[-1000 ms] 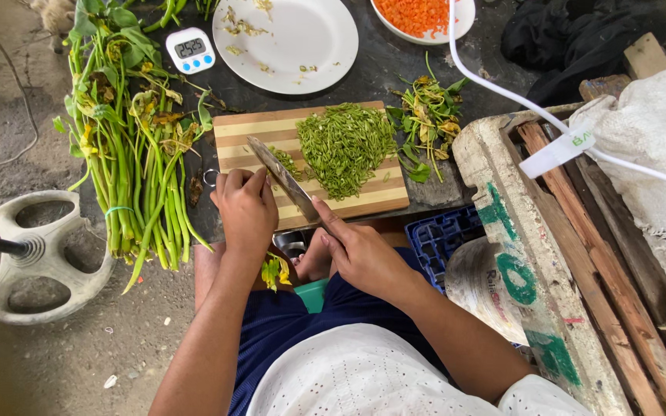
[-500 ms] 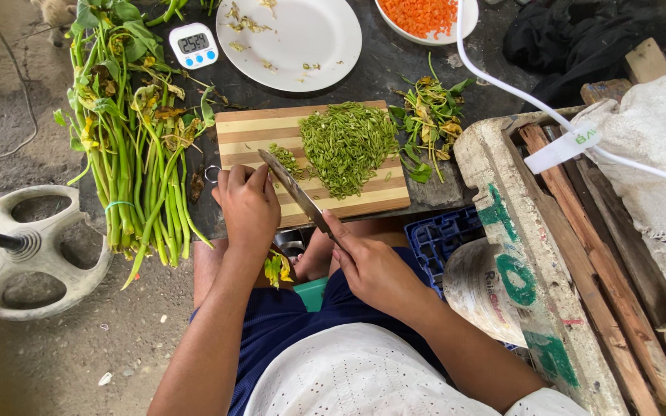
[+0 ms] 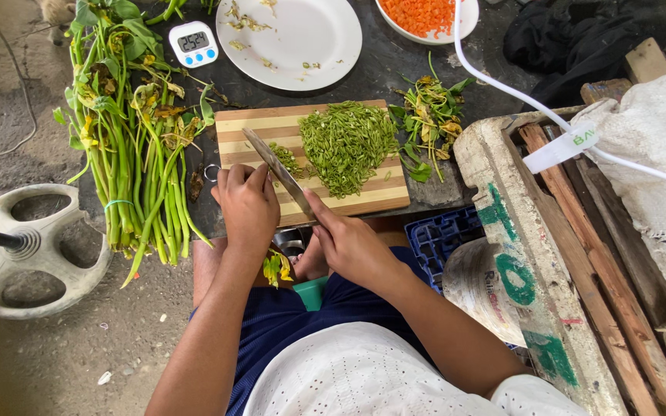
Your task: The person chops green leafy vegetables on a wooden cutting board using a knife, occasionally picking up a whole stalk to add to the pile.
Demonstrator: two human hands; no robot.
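The right hand [image 3: 352, 245] grips the handle of a knife [image 3: 275, 169], fingers wrapped closed around it, index finger extended along the spine. The blade runs diagonally up and to the left, its tip over the left part of the striped wooden cutting board [image 3: 310, 162]. The blade lies just beside the left hand [image 3: 248, 206], touching or nearly touching its knuckles.

The left hand rests at the near left corner of the board, fingers curled inward and held close together. What lies beneath the fingers is hidden; whether they pin down stems cannot be determined.

A small cluster of cut green pieces [image 3: 285, 158] lies on the board immediately beyond the blade. A larger heap of chopped green pieces [image 3: 347, 145] occupies the centre and right of the board.

Surroundings:
- Left of the board: a long bundle of green stalks [image 3: 129, 146] with yellowed leaves, bound with a band, lying on the dark tabletop [image 3: 395, 62].
- Beyond the board: a white plate [image 3: 314, 35] bearing a few scraps, and a white digital timer [image 3: 193, 44] to its left.
- Far right of the plate: a white bowl of diced orange pieces [image 3: 423, 15].
- Right of the board: a pile of leafy trimmings [image 3: 428, 123].
- Further right: a wooden crate [image 3: 549, 254] with green painted marks, crossed by a white cable [image 3: 518, 96]
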